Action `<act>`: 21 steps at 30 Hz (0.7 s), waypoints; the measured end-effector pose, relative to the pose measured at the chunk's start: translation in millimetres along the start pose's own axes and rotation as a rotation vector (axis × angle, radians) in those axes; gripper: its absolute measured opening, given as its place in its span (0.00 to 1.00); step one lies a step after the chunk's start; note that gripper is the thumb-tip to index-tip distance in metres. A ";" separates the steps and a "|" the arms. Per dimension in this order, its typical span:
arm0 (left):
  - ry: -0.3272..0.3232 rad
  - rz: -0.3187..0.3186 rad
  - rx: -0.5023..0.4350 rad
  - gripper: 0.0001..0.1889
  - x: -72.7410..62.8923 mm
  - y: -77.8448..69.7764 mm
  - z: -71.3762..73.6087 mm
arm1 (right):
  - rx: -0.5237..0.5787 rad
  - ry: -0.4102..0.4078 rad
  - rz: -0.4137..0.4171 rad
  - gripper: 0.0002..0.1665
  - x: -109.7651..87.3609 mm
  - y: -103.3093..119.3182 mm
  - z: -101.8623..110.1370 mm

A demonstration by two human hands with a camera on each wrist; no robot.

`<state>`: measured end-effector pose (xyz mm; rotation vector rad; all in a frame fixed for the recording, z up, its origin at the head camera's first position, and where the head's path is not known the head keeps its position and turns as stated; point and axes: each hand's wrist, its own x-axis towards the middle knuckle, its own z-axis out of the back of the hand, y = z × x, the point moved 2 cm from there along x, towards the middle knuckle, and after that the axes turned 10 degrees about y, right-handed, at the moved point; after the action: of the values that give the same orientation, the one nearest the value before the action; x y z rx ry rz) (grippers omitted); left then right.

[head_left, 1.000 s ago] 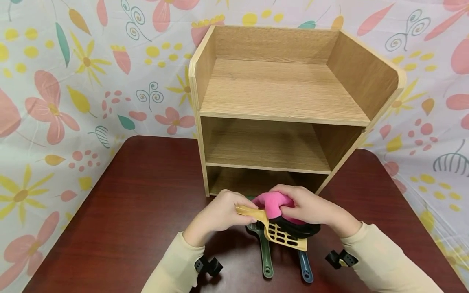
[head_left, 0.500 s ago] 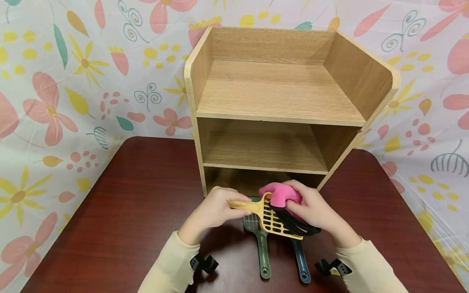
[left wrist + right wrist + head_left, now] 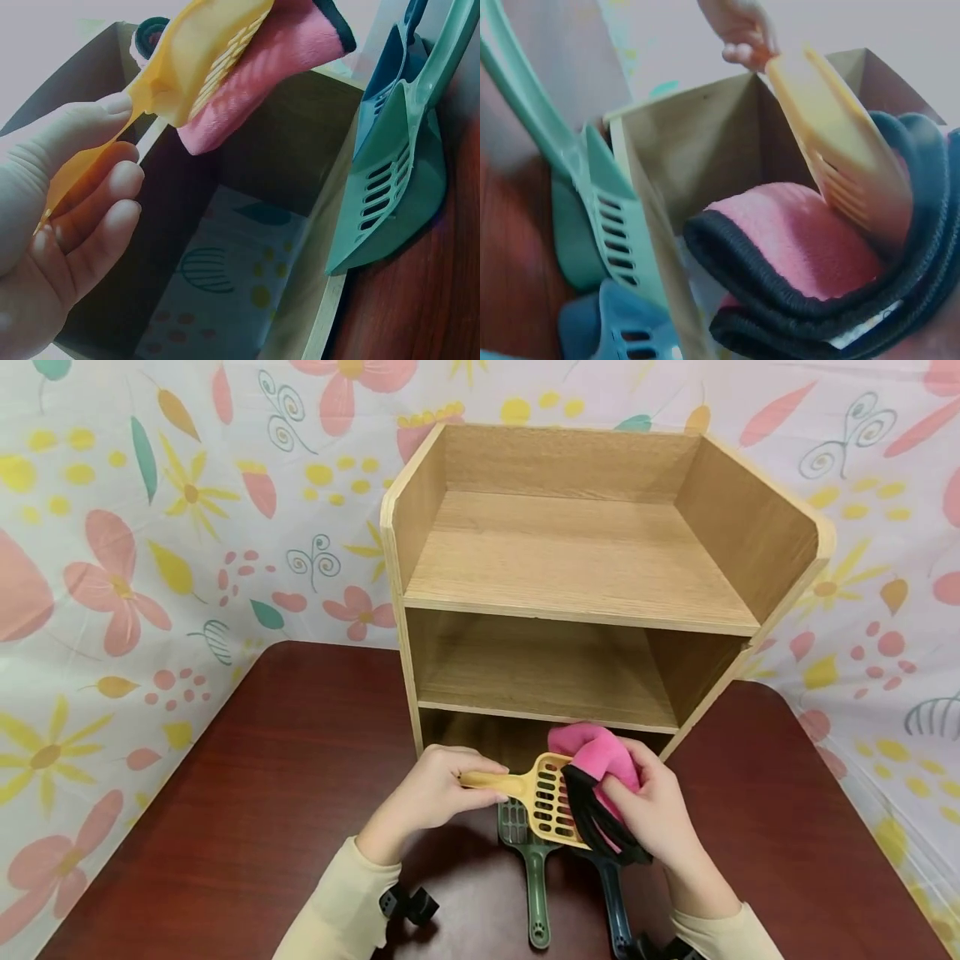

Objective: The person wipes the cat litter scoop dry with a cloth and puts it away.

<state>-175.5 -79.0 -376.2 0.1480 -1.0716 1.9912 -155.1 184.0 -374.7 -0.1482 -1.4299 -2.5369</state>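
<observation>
My left hand (image 3: 429,795) pinches the handle of a yellow slotted litter scoop (image 3: 547,797) between thumb and fingers, holding it above the table. A pink cloth with black edging (image 3: 596,752) is bunched in my right hand (image 3: 654,806). The cloth lies against the right part of the scoop's slotted head and covers some of it. In the right wrist view, folds of the cloth (image 3: 787,232) sit around the yellow scoop's head (image 3: 832,142). Below, a green litter scoop (image 3: 536,885) and a blue litter scoop (image 3: 615,902) lie on the table, their heads partly hidden.
Behind the hands stands a wooden shelf unit (image 3: 585,552) with several levels on the dark red table (image 3: 315,735). The heads of the green and blue scoops lie near its front. A flower-patterned sheet (image 3: 225,527) hangs behind the table.
My right hand, with the cloth, has moved to the right along the scoop, uncovering more slots. The yellow scoop's head has turned to face up more. My left hand keeps its pinch on the handle.
</observation>
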 end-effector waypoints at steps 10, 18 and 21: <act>-0.066 -0.053 -0.012 0.12 -1.0 -4.0 4.5 | 0.497 0.143 -0.145 0.12 -6.5 11.8 1.2; -0.119 -0.071 -0.006 0.13 -1.9 -4.2 5.0 | 0.818 0.199 -0.175 0.14 -12.4 23.0 -7.4; -0.126 -0.064 -0.002 0.13 -1.1 -3.5 4.5 | 0.839 0.130 -0.173 0.16 -13.9 24.5 -10.6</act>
<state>-173.5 -82.1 -371.7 0.3063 -1.1339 1.9439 -135.3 164.7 -362.6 0.2853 -2.3637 -1.7910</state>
